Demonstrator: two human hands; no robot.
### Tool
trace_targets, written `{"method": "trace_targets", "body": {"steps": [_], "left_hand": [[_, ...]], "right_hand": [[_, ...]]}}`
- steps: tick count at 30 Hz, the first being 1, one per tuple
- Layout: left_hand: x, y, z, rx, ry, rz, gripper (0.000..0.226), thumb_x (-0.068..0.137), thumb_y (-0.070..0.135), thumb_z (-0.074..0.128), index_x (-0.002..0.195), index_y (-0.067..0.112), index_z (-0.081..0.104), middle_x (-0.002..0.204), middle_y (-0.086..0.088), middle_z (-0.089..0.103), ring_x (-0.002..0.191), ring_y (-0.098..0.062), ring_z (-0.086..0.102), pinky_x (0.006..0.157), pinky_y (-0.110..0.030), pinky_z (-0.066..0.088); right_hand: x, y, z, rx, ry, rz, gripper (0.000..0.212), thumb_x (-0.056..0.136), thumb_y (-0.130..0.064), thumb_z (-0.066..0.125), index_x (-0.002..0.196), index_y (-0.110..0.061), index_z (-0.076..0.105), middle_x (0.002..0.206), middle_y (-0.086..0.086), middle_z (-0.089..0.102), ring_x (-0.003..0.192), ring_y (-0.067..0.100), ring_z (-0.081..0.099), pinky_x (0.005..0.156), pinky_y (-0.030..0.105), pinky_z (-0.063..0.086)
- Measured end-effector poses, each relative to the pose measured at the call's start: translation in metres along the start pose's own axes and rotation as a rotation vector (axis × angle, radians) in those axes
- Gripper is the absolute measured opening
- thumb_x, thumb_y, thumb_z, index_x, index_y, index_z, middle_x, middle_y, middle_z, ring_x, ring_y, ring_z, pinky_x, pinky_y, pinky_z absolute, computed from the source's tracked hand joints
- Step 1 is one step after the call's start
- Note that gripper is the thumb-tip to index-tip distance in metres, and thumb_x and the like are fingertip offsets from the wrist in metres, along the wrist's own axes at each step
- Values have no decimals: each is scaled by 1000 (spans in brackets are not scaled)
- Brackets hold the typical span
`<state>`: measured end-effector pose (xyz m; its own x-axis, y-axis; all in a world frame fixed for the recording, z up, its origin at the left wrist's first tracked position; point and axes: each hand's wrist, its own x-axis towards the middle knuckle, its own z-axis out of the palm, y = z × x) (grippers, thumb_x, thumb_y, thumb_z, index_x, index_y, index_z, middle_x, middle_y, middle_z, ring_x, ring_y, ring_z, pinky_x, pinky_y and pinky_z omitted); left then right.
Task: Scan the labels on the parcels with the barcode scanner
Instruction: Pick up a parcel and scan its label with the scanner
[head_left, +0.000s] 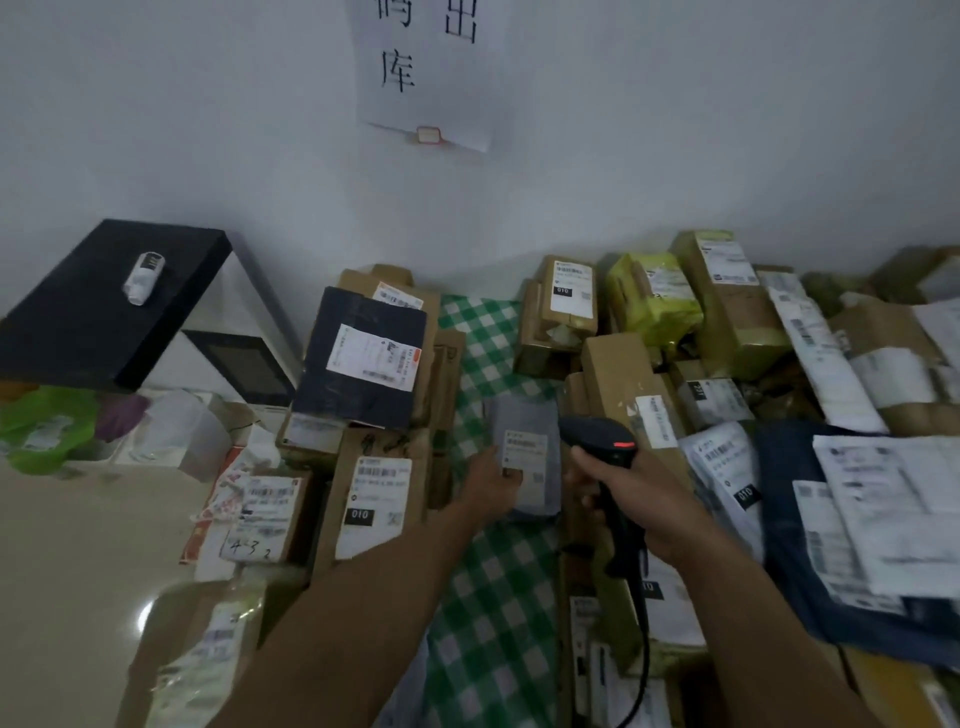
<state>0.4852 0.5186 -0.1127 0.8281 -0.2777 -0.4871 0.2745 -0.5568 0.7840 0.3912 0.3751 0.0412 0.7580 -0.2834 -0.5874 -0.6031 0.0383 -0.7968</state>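
Note:
A small grey parcel (525, 415) with a white label lies on the green checked cloth (488, 597) in the middle. My left hand (488, 483) grips its lower left edge, thumb on the label. My right hand (631, 499) holds a black barcode scanner (602, 441) by the handle, its head just right of the parcel and pointing toward the label. The scanner's cable runs down toward me.
Cardboard boxes and a dark parcel (363, 358) are stacked on the left of the cloth. A larger heap of boxes, a yellow bag (652, 299) and white mailers fills the right. A black shelf (109, 301) stands at the far left by the wall.

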Motion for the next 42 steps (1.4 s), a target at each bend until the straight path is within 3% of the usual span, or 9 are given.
{"method": "trace_targets", "body": {"steps": [2,4,10,14,19,29,34,37,42], "left_hand": [[10,-6,11,-23,-13,-76,44,97,6,65,140,9,53,139,-10,60,131,-29,55,103,-34,47],[17,-11,18,-62,-32,-162,55,95,3,66,146,12,47,143,-8,57,133,-28,53,100,-33,47],[28,-18,22,-158,-33,-317,41,102,14,60,142,11,55,143,-10,60,128,-30,58,102,-38,52],[22,-17,27,-193,58,-355,47,98,19,68,142,13,52,142,-9,59,129,-30,57,106,-43,51],[11,-16,25,-340,140,-358,49,91,7,75,136,7,54,138,-10,62,126,-30,59,106,-42,51],[-47,-35,-3,-638,126,-175,44,95,5,69,136,13,61,128,-5,70,112,-23,69,97,-48,58],[-78,-26,-14,-841,106,-70,42,95,-2,64,133,16,62,124,-5,71,112,-23,70,90,-43,61],[-90,-13,-21,-893,114,25,51,95,-2,64,141,18,55,131,-4,67,116,-23,68,86,-35,62],[-91,-1,-27,-961,123,45,56,97,0,63,149,18,50,140,-7,62,120,-23,66,92,-42,61]], "right_hand": [[4,5,-4,-14,8,30,22,96,-33,71,109,-15,72,75,-2,74,69,14,66,59,27,51],[7,9,-6,-22,4,47,21,96,-33,71,107,-15,72,73,-5,73,65,11,65,54,23,50],[12,13,-12,5,-6,66,21,97,-32,70,107,-14,72,80,-1,75,66,12,65,57,25,51],[12,14,-16,37,-11,65,22,96,-33,71,110,-16,72,88,3,77,72,17,66,66,31,52],[6,15,-15,43,-3,50,21,96,-34,71,108,-18,73,93,6,77,77,20,67,65,32,52],[-24,15,4,95,-11,18,27,94,-32,73,105,-7,74,79,2,76,67,16,62,59,28,52],[-40,13,12,64,-41,-5,28,95,-33,72,116,-16,70,93,5,79,72,15,65,61,27,54],[-49,5,15,57,-61,-9,27,95,-36,72,118,-22,68,95,4,80,76,17,66,67,31,53],[-64,-12,18,66,-70,-23,27,95,-35,72,115,-18,69,95,6,79,73,19,66,61,31,52]]}}
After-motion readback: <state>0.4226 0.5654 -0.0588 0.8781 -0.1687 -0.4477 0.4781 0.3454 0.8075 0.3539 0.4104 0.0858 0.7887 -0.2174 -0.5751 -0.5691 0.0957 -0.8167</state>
